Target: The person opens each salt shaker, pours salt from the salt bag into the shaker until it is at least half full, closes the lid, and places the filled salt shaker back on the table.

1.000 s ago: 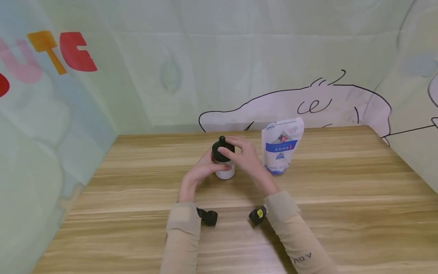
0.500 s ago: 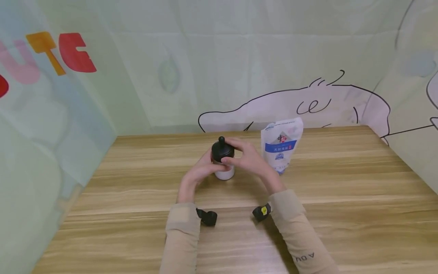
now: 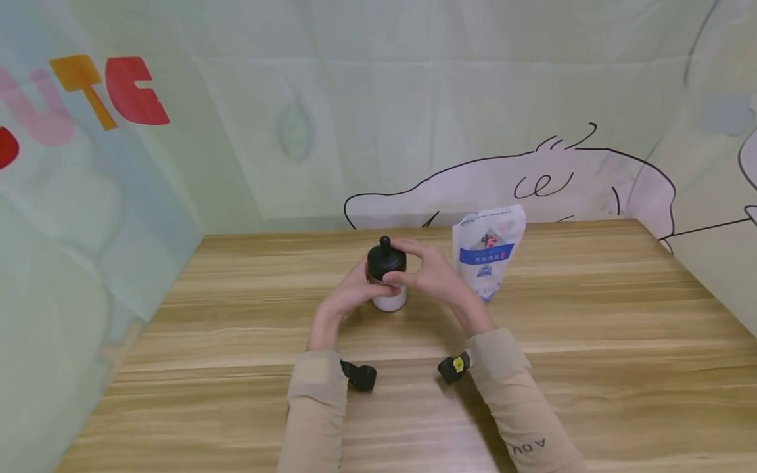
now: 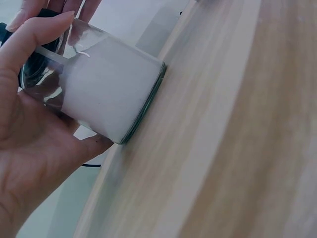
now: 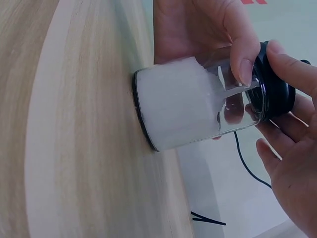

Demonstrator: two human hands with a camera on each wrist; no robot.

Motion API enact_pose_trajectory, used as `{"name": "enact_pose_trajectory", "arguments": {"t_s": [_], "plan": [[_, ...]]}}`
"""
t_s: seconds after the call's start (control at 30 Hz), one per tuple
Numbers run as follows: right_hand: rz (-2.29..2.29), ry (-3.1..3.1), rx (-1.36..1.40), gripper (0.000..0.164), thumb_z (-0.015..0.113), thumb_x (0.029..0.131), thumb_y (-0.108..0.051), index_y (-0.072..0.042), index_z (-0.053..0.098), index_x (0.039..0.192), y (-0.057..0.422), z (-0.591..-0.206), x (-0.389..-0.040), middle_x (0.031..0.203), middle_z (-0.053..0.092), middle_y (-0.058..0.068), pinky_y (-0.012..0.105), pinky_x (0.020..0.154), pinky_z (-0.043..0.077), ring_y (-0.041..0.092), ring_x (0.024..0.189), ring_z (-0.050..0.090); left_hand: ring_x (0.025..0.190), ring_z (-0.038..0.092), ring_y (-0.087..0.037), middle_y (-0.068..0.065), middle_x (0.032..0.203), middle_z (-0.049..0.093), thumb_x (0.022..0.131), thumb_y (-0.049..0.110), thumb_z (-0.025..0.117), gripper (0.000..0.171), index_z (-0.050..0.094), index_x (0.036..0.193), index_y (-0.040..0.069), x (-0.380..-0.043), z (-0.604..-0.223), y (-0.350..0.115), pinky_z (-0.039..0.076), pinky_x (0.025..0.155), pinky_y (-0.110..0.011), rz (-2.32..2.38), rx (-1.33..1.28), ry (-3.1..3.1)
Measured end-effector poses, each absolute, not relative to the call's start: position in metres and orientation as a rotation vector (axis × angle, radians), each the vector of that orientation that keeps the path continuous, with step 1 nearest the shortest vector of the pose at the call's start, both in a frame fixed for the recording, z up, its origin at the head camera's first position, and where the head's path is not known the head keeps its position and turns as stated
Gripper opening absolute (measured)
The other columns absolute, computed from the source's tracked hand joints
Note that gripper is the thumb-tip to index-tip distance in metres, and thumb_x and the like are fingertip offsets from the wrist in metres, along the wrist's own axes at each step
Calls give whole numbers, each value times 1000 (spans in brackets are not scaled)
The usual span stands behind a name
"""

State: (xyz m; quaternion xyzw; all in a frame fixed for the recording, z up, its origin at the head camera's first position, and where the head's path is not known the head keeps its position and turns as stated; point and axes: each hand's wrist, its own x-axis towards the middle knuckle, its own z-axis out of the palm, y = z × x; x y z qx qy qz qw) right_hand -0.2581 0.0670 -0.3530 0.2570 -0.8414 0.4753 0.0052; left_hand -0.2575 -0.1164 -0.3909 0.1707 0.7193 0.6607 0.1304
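Note:
A clear glass jar point(image 5: 181, 104), more than half full of white grains, stands upright on the wooden table. Its black lid point(image 3: 387, 261) has a small knob on top, and a pale stem reaches from it down into the grains. My left hand point(image 3: 349, 289) wraps the jar's body from the left, thumb across the near side. With thumb and fingers, my right hand point(image 3: 434, 277) grips the lid's rim from the right. Just right of that hand stands a white and blue pouch point(image 3: 486, 253) with printed characters, its lower part partly hidden.
The wooden table point(image 3: 591, 328) spreads to both sides and ends at a printed fabric backdrop point(image 3: 378, 118) behind. Black wrist cameras sit on both forearms, the left camera point(image 3: 361, 377) and the right camera point(image 3: 454, 368).
My right thumb has slid from the top of the lid down to its near rim, and the right wrist has swung a little to the right. The left hand and jar stay in place.

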Motion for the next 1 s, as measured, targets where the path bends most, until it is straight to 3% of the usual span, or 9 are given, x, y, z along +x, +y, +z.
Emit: {"name": "enact_pose_trajectory", "arguments": {"t_s": [0.23,0.6,0.83,1.0], "plan": [[1479,-2640,787,65,82,76,-27,-15,56,134,67,-352,-259,141,55,6,51,115,30,28,136,45,131,40,-24,-10,144,44,79,0,72,78,32,145,13,-258,-391,-117,23,116,-47,1916,484,2106],[1396,-2538,913,59,83,75,-21,-3,57,125,60,-354,-259,126,60,12,46,107,42,28,121,55,128,39,-23,-11,144,42,81,-1,68,77,30,146,11,-255,-389,-119,27,112,-43,1917,503,2093],[1376,-2550,889,59,83,74,-22,-4,56,124,61,-353,-259,125,60,10,44,108,42,26,120,55,118,48,-23,-13,139,45,82,-1,67,77,29,147,11,-257,-390,-119,36,104,-36,1900,508,2104],[1381,-2596,884,72,83,74,-25,-6,48,133,64,-352,-259,136,54,11,43,111,39,27,128,50,127,42,-24,-12,146,41,82,1,69,79,27,148,11,-258,-390,-118,32,111,-40,1896,521,2114]]}}
